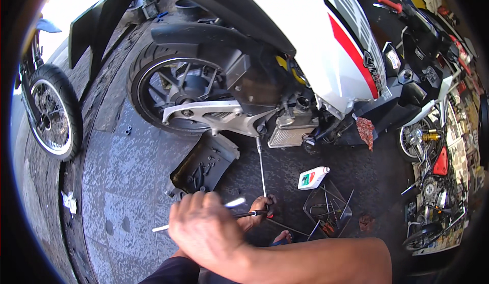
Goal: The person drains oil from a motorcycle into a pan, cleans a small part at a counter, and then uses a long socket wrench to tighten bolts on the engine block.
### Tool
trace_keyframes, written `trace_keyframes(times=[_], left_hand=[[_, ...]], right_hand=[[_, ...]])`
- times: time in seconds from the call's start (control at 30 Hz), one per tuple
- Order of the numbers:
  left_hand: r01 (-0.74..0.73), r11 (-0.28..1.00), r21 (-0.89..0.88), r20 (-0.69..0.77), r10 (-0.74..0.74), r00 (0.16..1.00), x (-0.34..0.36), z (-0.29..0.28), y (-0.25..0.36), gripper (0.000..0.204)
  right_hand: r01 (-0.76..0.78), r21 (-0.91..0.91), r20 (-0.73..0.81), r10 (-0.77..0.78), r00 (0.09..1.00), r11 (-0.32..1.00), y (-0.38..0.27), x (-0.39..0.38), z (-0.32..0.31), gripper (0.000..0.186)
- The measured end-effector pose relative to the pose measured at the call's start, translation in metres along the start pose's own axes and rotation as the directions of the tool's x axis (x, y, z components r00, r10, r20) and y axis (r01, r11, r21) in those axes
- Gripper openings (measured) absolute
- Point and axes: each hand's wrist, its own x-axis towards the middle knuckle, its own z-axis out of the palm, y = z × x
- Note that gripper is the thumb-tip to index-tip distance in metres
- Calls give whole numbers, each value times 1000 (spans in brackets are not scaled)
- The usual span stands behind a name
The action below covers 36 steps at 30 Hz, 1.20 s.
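Note:
A long silver socket extension [263,168] reaches from a bolt under the scooter's silver swingarm [204,111] toward me. My left hand [261,206] is closed at its near end, partly behind my right forearm. A dark tool shaft [248,214] runs sideways from there toward my right hand [206,225]. That hand crosses to the left, fist closed around a silver bar [235,203] that sticks out on both sides. Motion blurs the bar, and its exact kind is unclear. Whether the fist also grips the dark shaft is hidden.
A black tray-like cover [220,157] holds bolts and parts. A white bottle [313,178] stands beside a metal tray [348,213] of tools. The scooter's rear wheel [141,87] and radiator [291,137] are ahead. A red rag [365,132] hangs at right; another motorcycle [433,182] lies beyond.

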Motion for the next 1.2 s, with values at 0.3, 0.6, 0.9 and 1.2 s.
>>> trace_keyframes(times=[0.3, 0.6, 0.9, 1.2], left_hand=[[27, 999, 20, -159, -23, 987, -1, 1, 1, 15], [97, 584, 806, -237, 169, 957, -3, -95, -17, 13], [423, -23, 906, -419, -196, 887, -4, 61, 62, 21], [-250, -829, 500, 2, -287, 958, -9, 14, 32, 18]], right_hand=[[108, 122, -40, -104, 994, 987, 20, -15, 4, 19], [70, 178, -359, -1, 933, 981, 139, -113, -17, 17], [-250, 829, -422, 852, 310, 501, 291, -355, 208, 24], [-76, 978, 197, 980, 12, -195, 237, -433, 472, 22]])
